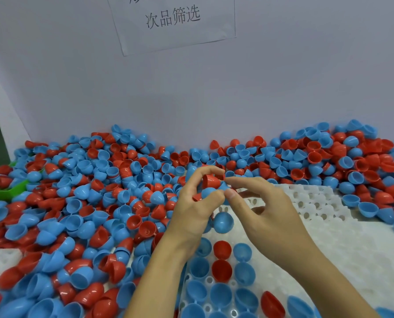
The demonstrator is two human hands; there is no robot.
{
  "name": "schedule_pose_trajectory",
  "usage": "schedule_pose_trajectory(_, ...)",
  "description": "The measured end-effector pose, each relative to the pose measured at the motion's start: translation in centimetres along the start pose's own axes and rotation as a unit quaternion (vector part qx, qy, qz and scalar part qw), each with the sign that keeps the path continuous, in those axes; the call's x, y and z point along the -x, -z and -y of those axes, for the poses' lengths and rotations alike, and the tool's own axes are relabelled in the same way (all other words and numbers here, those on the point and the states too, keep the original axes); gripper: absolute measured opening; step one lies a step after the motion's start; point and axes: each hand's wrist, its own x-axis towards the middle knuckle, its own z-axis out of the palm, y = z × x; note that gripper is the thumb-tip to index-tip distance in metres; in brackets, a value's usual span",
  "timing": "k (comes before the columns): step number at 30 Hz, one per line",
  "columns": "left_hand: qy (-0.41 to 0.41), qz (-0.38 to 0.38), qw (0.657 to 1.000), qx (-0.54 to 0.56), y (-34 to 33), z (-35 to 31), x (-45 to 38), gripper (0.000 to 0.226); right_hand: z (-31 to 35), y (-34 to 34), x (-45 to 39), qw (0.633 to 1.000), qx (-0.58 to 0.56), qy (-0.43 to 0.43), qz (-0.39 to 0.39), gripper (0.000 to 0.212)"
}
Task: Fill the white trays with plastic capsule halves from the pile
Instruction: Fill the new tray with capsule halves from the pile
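Head view: a red half (210,181) and a blue half (208,192) are pinched between the left grip (197,203) and right grip (255,198) above the tray (329,237); they are best separated and seated open-side up in empty cells.

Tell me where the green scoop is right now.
In the head view, the green scoop lies at the far left edge, half buried in the capsule pile.
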Motion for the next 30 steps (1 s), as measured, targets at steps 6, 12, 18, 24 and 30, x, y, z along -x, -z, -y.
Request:
schedule_pose_trajectory(6, 0.059, 0.002, 0.997, 0.056, -0.4, -0.3, 0.3, 0.031, -0.4, -0.1, -0.3, 0.999, 0.024, -0.015, -0.019, 0.025)
schedule_pose_trajectory(12, 0.087, -0.044, 0.986, 0.131, -0.6, -0.4, 0.0, 0.024, -0.5, -0.5, -0.2, 1.000, 0.003, -0.008, -0.020, 0.022)
schedule_pose_trajectory(18, 0.074, -0.118, 0.959, 0.247, 0.3, -1.1, -0.1, 0.022, -0.5, 0.2, -0.2, 0.997, 0.080, -0.005, -0.013, 0.016)
schedule_pose_trajectory(24, 0.078, -0.146, 0.943, 0.290, 0.7, -1.6, 0.1, 0.014, 0.4, -0.6, 1.1, 0.953, 0.251, -0.054, 0.160, 0.027)
schedule_pose_trajectory(30, 0.084, -0.151, 0.940, 0.294, 0.6, -1.7, 0.1, 0.020, 0.5, -0.5, 1.0, 0.947, 0.235, -0.096, 0.197, 0.023)
